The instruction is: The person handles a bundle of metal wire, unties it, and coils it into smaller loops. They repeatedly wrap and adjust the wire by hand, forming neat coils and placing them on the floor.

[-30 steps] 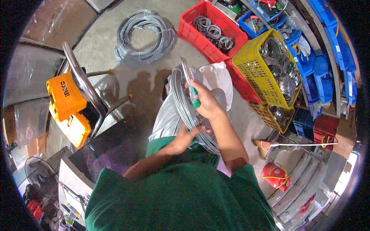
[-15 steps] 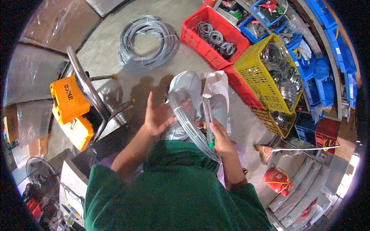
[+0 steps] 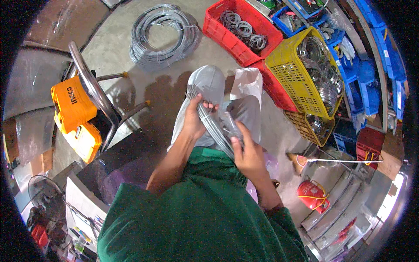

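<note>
The left hand point(image 3: 193, 123) has its fingers clamped around a bundle of grey strands point(image 3: 212, 127), thumb on the near side and fingertips showing on the far side; from that grip the bundle slants toward the body and to the right, above the pale trousers point(image 3: 206, 80). The right hand point(image 3: 252, 158) is beside the bundle's nearer end, its index finger and thumb apart; between those fingers and the bundle is a slim, see-through thing point(image 3: 229, 123), too blurred to identify, and whether the right fingers are closed on it cannot be told. Ahead and left of the left fingers, a large grey coil point(image 3: 144, 48) lies on the floor point(image 3: 111, 46). Ahead and right of both hands' fingers is a red crate point(image 3: 229, 39) with small coils point(image 3: 243, 29) inside, and right of it a tilted yellow crate point(image 3: 286, 72) holding shiny coils point(image 3: 325, 97). Blue bins point(image 3: 364, 94) line the shelving farther right. Well to the left of the left fingers, an orange case point(image 3: 72, 100) sits by a bent metal tube point(image 3: 93, 83). Right of the right fingers lies a broom point(image 3: 300, 163), and a red rounded container point(image 3: 310, 195) with yellow cord is nearer the body. A white table point(image 3: 78, 196) is left of and behind the left fingers.
</note>
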Motion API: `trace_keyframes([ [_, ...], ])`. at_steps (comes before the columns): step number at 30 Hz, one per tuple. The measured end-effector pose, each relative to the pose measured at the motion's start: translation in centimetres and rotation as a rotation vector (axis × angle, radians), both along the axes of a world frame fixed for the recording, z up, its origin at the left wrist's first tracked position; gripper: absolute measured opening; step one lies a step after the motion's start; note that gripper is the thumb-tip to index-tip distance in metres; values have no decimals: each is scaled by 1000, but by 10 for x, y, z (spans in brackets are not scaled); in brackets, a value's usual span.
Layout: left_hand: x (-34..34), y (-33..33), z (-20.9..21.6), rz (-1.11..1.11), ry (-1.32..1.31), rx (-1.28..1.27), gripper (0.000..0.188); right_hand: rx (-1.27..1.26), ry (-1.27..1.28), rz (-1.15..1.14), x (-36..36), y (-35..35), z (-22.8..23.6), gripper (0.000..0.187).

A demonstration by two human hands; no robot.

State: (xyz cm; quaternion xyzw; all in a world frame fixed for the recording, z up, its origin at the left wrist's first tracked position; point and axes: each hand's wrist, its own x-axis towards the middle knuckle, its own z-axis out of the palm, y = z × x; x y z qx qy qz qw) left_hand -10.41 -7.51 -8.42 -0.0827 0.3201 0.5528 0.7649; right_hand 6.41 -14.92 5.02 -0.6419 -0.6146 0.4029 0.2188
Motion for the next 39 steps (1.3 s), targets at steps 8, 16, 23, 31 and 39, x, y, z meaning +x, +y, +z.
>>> trace_keyframes([
  [8,2,1,-21,-5,39,-125,21,-118,-97,194,-24,18,-13,46],
  [16,3,6,-35,86,-49,-177,31,-76,-425,297,-45,14,-24,52],
  [23,10,7,-43,125,-35,-174,34,-106,-607,327,-57,13,-24,58],
  [31,11,4,-38,102,54,-162,31,-147,-680,380,-52,0,-9,60],
  [39,6,-3,-27,89,41,-177,30,-169,-684,378,-50,-15,-6,60],
])
